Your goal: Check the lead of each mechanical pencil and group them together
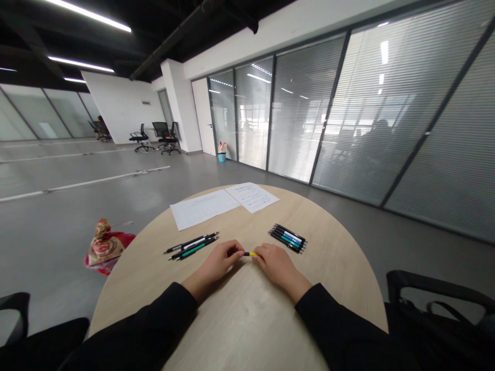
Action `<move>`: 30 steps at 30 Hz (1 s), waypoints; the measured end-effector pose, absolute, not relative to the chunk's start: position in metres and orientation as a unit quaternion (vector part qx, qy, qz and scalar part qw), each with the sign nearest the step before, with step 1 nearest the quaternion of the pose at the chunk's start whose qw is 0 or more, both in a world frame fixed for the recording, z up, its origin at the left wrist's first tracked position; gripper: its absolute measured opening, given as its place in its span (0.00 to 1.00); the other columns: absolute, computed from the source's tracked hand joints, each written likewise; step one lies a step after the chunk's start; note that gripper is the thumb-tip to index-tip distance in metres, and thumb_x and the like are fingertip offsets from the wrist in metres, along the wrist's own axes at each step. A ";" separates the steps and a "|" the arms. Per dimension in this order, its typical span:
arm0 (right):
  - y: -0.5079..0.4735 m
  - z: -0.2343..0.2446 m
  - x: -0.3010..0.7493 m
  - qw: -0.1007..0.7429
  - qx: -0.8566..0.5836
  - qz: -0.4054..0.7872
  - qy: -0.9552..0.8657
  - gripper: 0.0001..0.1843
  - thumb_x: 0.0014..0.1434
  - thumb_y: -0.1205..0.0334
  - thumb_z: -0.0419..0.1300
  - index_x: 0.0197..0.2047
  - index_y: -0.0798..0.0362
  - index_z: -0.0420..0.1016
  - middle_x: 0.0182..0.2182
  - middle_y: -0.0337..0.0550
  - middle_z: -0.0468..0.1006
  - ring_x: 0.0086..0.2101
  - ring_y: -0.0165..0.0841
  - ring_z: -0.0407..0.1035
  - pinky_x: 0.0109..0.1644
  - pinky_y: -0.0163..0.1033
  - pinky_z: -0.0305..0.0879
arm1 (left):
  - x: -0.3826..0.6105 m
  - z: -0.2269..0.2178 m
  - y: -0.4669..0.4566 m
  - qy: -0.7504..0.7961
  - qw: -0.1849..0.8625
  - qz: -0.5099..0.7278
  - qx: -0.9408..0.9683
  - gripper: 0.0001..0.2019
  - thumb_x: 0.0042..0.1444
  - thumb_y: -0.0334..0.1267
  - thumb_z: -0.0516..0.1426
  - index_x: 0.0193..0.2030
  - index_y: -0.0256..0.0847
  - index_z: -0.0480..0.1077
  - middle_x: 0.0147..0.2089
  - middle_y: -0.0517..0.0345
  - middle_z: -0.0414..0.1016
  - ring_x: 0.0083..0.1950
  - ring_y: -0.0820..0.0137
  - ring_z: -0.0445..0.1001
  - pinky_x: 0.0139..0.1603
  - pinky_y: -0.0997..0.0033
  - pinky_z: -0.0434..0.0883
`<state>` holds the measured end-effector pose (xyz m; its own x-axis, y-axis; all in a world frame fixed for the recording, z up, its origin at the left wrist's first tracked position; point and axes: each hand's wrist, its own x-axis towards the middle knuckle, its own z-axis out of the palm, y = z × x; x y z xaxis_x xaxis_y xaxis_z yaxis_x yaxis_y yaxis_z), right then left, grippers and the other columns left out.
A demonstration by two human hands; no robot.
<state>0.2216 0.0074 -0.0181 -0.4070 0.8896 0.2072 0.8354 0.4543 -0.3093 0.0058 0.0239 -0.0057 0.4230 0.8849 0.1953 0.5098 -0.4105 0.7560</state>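
In the head view, the left hand (216,260) and right hand (276,265) gripped a short black-and-yellow pen (249,253) between their fingertips. It lay crosswise on the round worktop (320,273), yellow end towards the right hand, between two pen groups (191,246) (286,238).

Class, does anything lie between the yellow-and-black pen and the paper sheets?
Nothing visible does. Between the yellow-and-black pen, pinched by the left hand and right hand, and the paper sheets is only tabletop; the left pens and right pens lie aside.
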 end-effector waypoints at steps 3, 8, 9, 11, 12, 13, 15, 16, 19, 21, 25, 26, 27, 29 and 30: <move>0.009 -0.021 0.229 0.185 -0.514 0.077 -0.834 0.13 0.70 0.56 0.55 0.43 0.52 0.78 0.40 0.47 0.79 0.42 0.37 0.73 0.45 0.37 0.62 | 0.006 -0.007 0.023 0.458 0.307 0.293 0.781 0.12 0.60 0.44 0.57 0.33 0.38 0.74 0.28 0.59 0.72 0.30 0.68 0.67 0.33 0.70 0.61; 0.012 -0.026 0.243 0.215 -0.504 0.104 -0.830 0.12 0.70 0.57 0.55 0.45 0.52 0.78 0.42 0.46 0.79 0.44 0.37 0.73 0.50 0.37 0.64 | 0.003 -0.012 0.026 0.475 0.319 0.280 0.771 0.12 0.58 0.45 0.58 0.33 0.38 0.73 0.27 0.61 0.72 0.29 0.69 0.66 0.32 0.71 0.60; 0.012 -0.027 0.245 0.223 -0.503 0.108 -0.828 0.12 0.70 0.58 0.55 0.45 0.52 0.78 0.42 0.46 0.79 0.45 0.36 0.73 0.50 0.37 0.64 | 0.002 -0.013 0.027 0.472 0.325 0.276 0.772 0.12 0.58 0.45 0.58 0.34 0.38 0.73 0.27 0.61 0.72 0.30 0.69 0.66 0.32 0.71 0.60; 0.012 -0.029 0.249 0.237 -0.500 0.113 -0.825 0.12 0.70 0.59 0.55 0.46 0.52 0.78 0.42 0.46 0.79 0.45 0.36 0.73 0.51 0.37 0.65 | -0.001 -0.013 0.029 0.465 0.332 0.271 0.774 0.12 0.58 0.46 0.58 0.34 0.38 0.73 0.28 0.60 0.72 0.30 0.69 0.67 0.32 0.70 0.60; 0.012 -0.030 0.251 0.243 -0.496 0.117 -0.825 0.12 0.70 0.60 0.54 0.47 0.52 0.78 0.43 0.47 0.79 0.45 0.36 0.73 0.52 0.37 0.65 | -0.002 -0.012 0.029 0.464 0.330 0.272 0.776 0.12 0.58 0.46 0.58 0.34 0.38 0.73 0.28 0.60 0.72 0.30 0.69 0.67 0.32 0.70 0.60; 0.013 -0.031 0.252 0.251 -0.495 0.119 -0.823 0.12 0.70 0.61 0.54 0.48 0.53 0.78 0.44 0.47 0.79 0.45 0.36 0.73 0.52 0.37 0.65 | -0.003 -0.011 0.029 0.465 0.326 0.273 0.777 0.12 0.58 0.46 0.58 0.34 0.38 0.74 0.28 0.59 0.73 0.31 0.68 0.67 0.33 0.70 0.61; 0.014 -0.033 0.254 0.264 -0.491 0.124 -0.821 0.12 0.70 0.63 0.54 0.49 0.53 0.78 0.45 0.48 0.79 0.47 0.36 0.72 0.54 0.38 0.65 | -0.004 -0.007 0.028 0.471 0.315 0.277 0.776 0.12 0.57 0.45 0.59 0.33 0.38 0.74 0.29 0.59 0.73 0.32 0.68 0.68 0.34 0.70 0.61; 0.015 -0.035 0.255 0.269 -0.492 0.128 -0.818 0.12 0.70 0.63 0.54 0.49 0.53 0.78 0.45 0.49 0.79 0.47 0.36 0.72 0.54 0.38 0.65 | -0.005 -0.005 0.027 0.475 0.313 0.279 0.774 0.11 0.56 0.45 0.59 0.33 0.38 0.74 0.29 0.59 0.74 0.32 0.68 0.68 0.34 0.70 0.62; 0.017 -0.039 0.257 0.286 -0.484 0.143 -0.814 0.11 0.68 0.65 0.55 0.48 0.54 0.79 0.45 0.49 0.80 0.47 0.37 0.73 0.55 0.39 0.65 | -0.006 -0.002 0.024 0.480 0.340 0.290 0.755 0.11 0.55 0.45 0.60 0.34 0.38 0.74 0.29 0.59 0.74 0.32 0.68 0.69 0.34 0.70 0.63; 0.018 -0.042 0.259 0.306 -0.482 0.158 -0.805 0.11 0.68 0.65 0.56 0.47 0.54 0.80 0.44 0.49 0.81 0.47 0.37 0.73 0.55 0.40 0.66 | -0.006 -0.004 0.024 0.477 0.379 0.307 0.731 0.11 0.55 0.45 0.60 0.33 0.38 0.74 0.28 0.59 0.73 0.30 0.69 0.68 0.33 0.70 0.63; 0.019 -0.046 0.261 0.340 -0.478 0.187 -0.788 0.12 0.66 0.66 0.57 0.47 0.54 0.81 0.44 0.49 0.82 0.46 0.38 0.74 0.55 0.42 0.66 | -0.008 -0.012 0.029 0.466 0.438 0.349 0.685 0.11 0.54 0.43 0.63 0.32 0.36 0.73 0.26 0.60 0.72 0.28 0.72 0.68 0.31 0.72 0.62; 0.019 -0.046 0.262 0.346 -0.480 0.192 -0.783 0.12 0.66 0.67 0.57 0.47 0.54 0.81 0.44 0.49 0.82 0.46 0.38 0.74 0.55 0.42 0.66 | -0.009 -0.013 0.030 0.464 0.450 0.352 0.677 0.11 0.53 0.43 0.63 0.32 0.36 0.72 0.25 0.60 0.71 0.27 0.72 0.68 0.30 0.72 0.62; 0.019 -0.047 0.262 0.349 -0.482 0.197 -0.779 0.12 0.65 0.67 0.57 0.46 0.54 0.81 0.44 0.49 0.82 0.46 0.38 0.75 0.55 0.42 0.67 | -0.009 -0.014 0.031 0.459 0.460 0.355 0.672 0.11 0.53 0.43 0.64 0.32 0.36 0.72 0.25 0.60 0.72 0.27 0.72 0.68 0.30 0.72 0.62; 0.018 -0.047 0.261 0.353 -0.488 0.205 -0.771 0.12 0.64 0.67 0.57 0.46 0.54 0.82 0.45 0.49 0.82 0.46 0.39 0.75 0.55 0.43 0.67 | -0.010 -0.015 0.032 0.447 0.480 0.360 0.664 0.12 0.52 0.44 0.64 0.31 0.36 0.72 0.25 0.60 0.72 0.27 0.72 0.68 0.30 0.72 0.63; 0.018 -0.047 0.261 0.354 -0.491 0.208 -0.768 0.13 0.64 0.67 0.57 0.47 0.54 0.82 0.45 0.49 0.83 0.46 0.39 0.75 0.55 0.43 0.67 | -0.011 -0.015 0.032 0.442 0.487 0.361 0.661 0.12 0.52 0.43 0.65 0.31 0.36 0.72 0.25 0.60 0.72 0.27 0.73 0.68 0.31 0.72 0.63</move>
